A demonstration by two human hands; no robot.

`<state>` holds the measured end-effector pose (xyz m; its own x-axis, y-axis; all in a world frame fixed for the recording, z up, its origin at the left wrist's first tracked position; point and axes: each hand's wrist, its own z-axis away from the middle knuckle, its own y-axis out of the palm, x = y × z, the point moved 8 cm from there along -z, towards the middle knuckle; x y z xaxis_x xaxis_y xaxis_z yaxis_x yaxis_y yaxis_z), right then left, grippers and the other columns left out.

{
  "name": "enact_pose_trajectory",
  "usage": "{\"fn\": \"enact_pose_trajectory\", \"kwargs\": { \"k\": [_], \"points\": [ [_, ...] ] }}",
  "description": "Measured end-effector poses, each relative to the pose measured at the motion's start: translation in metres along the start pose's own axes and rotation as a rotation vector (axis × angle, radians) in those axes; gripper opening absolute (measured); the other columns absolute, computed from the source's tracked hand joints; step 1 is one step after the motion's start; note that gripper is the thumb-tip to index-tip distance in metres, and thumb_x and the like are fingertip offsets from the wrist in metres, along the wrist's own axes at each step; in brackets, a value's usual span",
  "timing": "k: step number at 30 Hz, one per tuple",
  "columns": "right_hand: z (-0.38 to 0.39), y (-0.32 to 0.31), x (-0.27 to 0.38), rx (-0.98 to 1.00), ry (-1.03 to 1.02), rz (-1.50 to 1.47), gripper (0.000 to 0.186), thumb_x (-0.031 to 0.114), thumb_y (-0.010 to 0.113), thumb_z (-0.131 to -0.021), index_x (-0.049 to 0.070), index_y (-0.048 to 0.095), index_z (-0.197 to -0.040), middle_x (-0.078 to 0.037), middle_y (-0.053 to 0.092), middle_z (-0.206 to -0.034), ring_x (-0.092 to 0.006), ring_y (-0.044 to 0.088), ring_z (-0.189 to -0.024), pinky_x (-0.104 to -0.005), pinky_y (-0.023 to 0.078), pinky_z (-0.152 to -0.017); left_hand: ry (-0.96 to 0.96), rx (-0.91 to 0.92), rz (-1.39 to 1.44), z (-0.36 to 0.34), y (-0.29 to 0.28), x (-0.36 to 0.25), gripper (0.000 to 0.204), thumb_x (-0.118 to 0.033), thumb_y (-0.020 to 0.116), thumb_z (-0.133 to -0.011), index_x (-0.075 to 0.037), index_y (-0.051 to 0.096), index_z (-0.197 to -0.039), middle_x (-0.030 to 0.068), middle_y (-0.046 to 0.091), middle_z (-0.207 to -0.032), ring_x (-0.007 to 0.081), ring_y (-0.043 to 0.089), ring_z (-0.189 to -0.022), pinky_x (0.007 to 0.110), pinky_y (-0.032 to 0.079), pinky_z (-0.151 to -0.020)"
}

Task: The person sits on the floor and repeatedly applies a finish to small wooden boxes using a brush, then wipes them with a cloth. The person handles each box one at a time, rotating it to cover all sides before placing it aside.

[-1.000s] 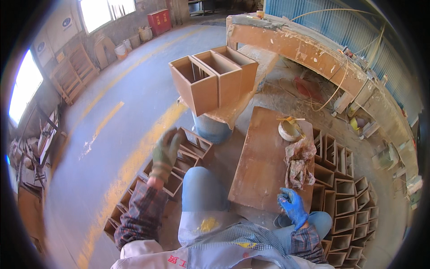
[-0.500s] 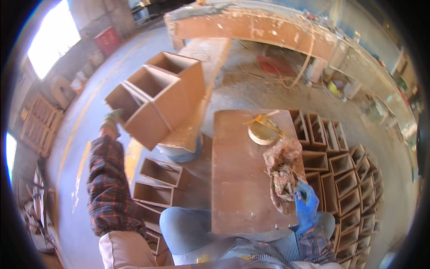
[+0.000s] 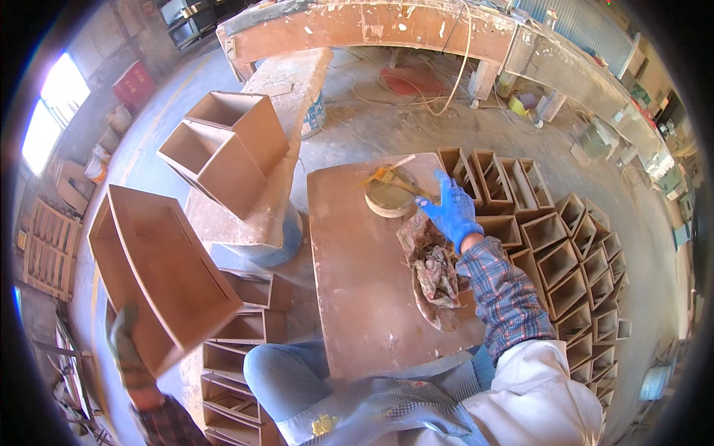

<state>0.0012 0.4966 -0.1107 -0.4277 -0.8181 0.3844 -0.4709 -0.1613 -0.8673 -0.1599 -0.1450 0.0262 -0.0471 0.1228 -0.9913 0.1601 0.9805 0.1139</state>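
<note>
My left hand (image 3: pixel 128 346), in a dark green glove, grips the near side of an open wooden box (image 3: pixel 167 275). The box is a brown drawer-like frame, held tilted in the air at the left. In a blue glove, my right hand (image 3: pixel 452 212) reaches over the brown board (image 3: pixel 357 297) in front of me, thumb and fingers apart. Beside its fingertips stands a round tin (image 3: pixel 388 201) with a yellowish tool and a light stick across its top. A crumpled, stained cloth (image 3: pixel 439 279) lies just below that hand.
More open boxes (image 3: pixel 230 141) sit on a plank (image 3: pixel 279 186) resting on buckets. Several boxes (image 3: pixel 558 260) are stacked at the right, others (image 3: pixel 238 368) by my left knee. A long, stained workbench (image 3: pixel 372 26) crosses the back; a hose (image 3: pixel 454 89) hangs from it.
My left hand has lifted a box off the plank and brought it nearer. My right hand has moved forward from the cloth to beside the tin, its fingers now spread.
</note>
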Motion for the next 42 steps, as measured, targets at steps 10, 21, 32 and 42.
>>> {"fn": "enact_pose_trajectory", "kwargs": {
  "k": [10, 21, 32, 42],
  "points": [
    [0.056, 0.024, -0.055, 0.286, 0.119, -0.056, 0.054, 0.021, 0.073, -0.087, 0.010, 0.057, -0.138, -0.020, 0.072, -0.101, -0.0396, 0.069, -0.097, -0.0488, 0.055, -0.087, -0.281, 0.060, 0.073, 0.108, 0.156, 0.041, 0.057, -0.003, 0.061, -0.087, 0.003, 0.053, -0.144, 0.0134, 0.067, -0.127, 0.0230, 0.066, -0.110, 0.033, 0.054, -0.096],
    [0.124, 0.011, -0.003, 0.540, -0.190, 0.240, 0.071, 0.055, 0.071, -0.085, 0.020, 0.053, -0.144, -0.012, 0.056, -0.140, -0.0312, 0.047, -0.136, -0.0592, 0.027, -0.114, -0.249, 0.229, 0.021, 0.104, 0.280, 0.114, 0.058, 0.002, 0.060, -0.087, -0.002, 0.052, -0.144, 0.0052, 0.065, -0.125, 0.0134, 0.061, -0.107, 0.028, 0.051, -0.093],
    [-0.004, -0.018, -0.035, 0.267, 0.163, -0.408, 0.076, 0.046, 0.078, -0.085, 0.004, 0.053, -0.143, -0.025, 0.063, -0.134, -0.0409, 0.061, -0.124, -0.0458, 0.050, -0.104, -0.253, 0.353, -0.092, 0.118, 0.302, 0.155, 0.072, 0.001, 0.054, -0.090, -0.004, 0.031, -0.158, 0.0100, 0.049, -0.147, 0.0184, 0.050, -0.130, 0.032, 0.045, -0.107],
    [-0.028, 0.042, -0.010, 0.213, 0.123, -0.194, 0.048, 0.044, 0.074, -0.090, 0.004, 0.068, -0.114, -0.019, 0.074, -0.100, -0.0396, 0.070, -0.095, -0.0451, 0.054, -0.084, -0.152, 0.389, -0.059, 0.117, 0.307, 0.144, 0.078, 0.003, 0.052, -0.089, 0.002, 0.021, -0.160, 0.0163, 0.039, -0.156, 0.0236, 0.038, -0.144, 0.037, 0.032, -0.119]
  ]
}}
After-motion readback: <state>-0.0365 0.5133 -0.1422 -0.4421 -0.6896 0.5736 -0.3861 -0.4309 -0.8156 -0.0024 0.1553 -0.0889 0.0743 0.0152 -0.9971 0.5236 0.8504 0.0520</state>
